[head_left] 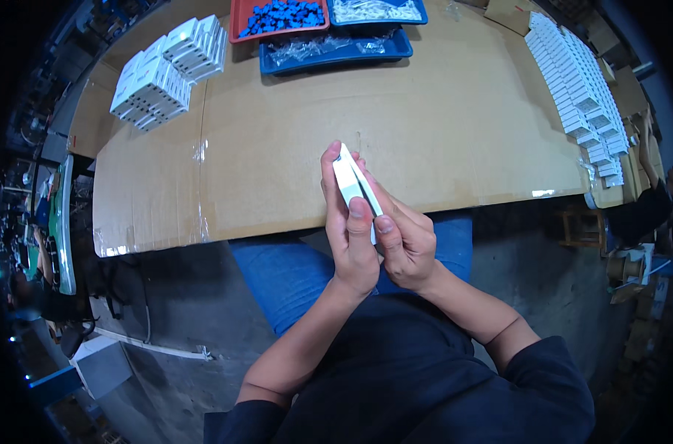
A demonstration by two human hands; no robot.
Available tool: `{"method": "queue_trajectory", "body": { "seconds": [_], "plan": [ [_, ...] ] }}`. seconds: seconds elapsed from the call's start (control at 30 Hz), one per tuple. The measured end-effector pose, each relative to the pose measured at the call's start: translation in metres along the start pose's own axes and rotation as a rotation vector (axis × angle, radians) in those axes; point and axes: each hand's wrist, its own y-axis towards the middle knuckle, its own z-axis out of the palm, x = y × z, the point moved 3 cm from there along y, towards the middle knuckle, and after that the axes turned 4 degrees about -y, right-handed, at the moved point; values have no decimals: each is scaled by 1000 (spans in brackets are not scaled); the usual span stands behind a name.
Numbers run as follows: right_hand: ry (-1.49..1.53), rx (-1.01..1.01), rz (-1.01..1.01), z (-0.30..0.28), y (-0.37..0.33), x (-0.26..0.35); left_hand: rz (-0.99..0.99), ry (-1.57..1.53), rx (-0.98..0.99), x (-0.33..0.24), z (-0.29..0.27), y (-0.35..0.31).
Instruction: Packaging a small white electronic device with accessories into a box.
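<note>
A slim white case is held up between my hands, over the near edge of the cardboard-covered table. It looks like two long parts with a narrow dark gap between them, closing together toward the far tip. My left hand grips it from the left, with the thumb lying on its face and the fingers along its outer side. From the right, my right hand wraps the other part, thumb pressed near the lower end. My fingers hide much of the case, so its inside cannot be seen.
The table bears stacked white cases at the far left and long rows of white pieces at the right. At the back are a red tray of blue parts, a blue tray of white parts and another blue tray with clear pieces.
</note>
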Motion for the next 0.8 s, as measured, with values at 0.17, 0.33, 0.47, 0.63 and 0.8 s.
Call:
{"method": "queue_trajectory", "body": {
  "seconds": [0.17, 0.33, 0.47, 0.63, 0.8],
  "plan": [
    [188, 56, 105, 14, 2, -20, 30, 11, 76, 15, -23, 13],
    [387, -14, 424, 10, 9, -41, 171, 110, 214, 21, -40, 26],
    [702, 149, 806, 6, 34, -24, 84, 180, 120, 20, -36, 29],
    [677, 153, 843, 8, 49, -20, 211, 185, 129, 16, -46, 42],
    [580, 91, 763, 24, 42, -27, 247, 331, 67, 18, -47, 43]
  ]
}}
